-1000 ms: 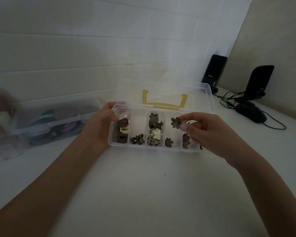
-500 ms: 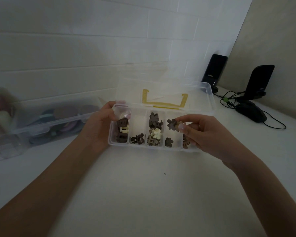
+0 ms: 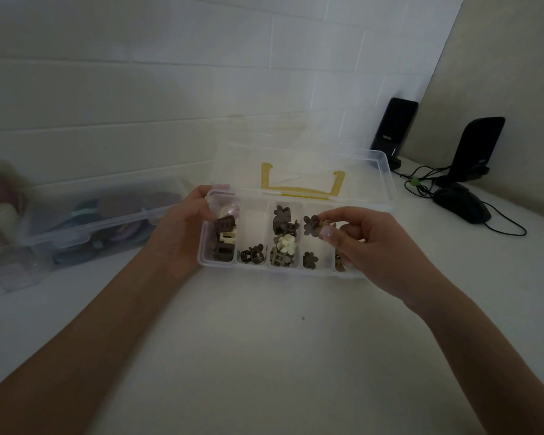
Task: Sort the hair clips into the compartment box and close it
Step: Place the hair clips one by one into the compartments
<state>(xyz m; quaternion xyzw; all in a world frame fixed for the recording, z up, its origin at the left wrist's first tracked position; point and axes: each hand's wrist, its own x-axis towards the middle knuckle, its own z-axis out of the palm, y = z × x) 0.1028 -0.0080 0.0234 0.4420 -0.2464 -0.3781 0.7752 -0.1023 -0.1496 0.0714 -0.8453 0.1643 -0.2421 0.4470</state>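
The dark brown flower-shaped hair clip (image 3: pixel 312 225) pinched in the fingertips of the right hand (image 3: pixel 369 246) had been carried a little leftward and lower over the past second, and was now held just above the fourth compartment from the left of the clear plastic compartment box (image 3: pixel 283 267). This was judged to mean that a release into that compartment was close, since a matching brown flower clip (image 3: pixel 310 259) was already lying at its front. The left hand (image 3: pixel 182 229) had been kept where it was, gripping the left end wall of the box with the thumb curled over the rim, so the box was steadied on the white desk (image 3: pixel 264 340).

Square brown and cream clips were seen in the first compartment, and brown and cream flower clips in the third. The clear hinged lid (image 3: pixel 302 171), with its yellow latch, was still standing open behind, so closing remained to be done.

On the black speaker (image 3: pixel 391 130) at the wall, small white lettering reading "EDIFIER" could be made out. No other writing was legible.
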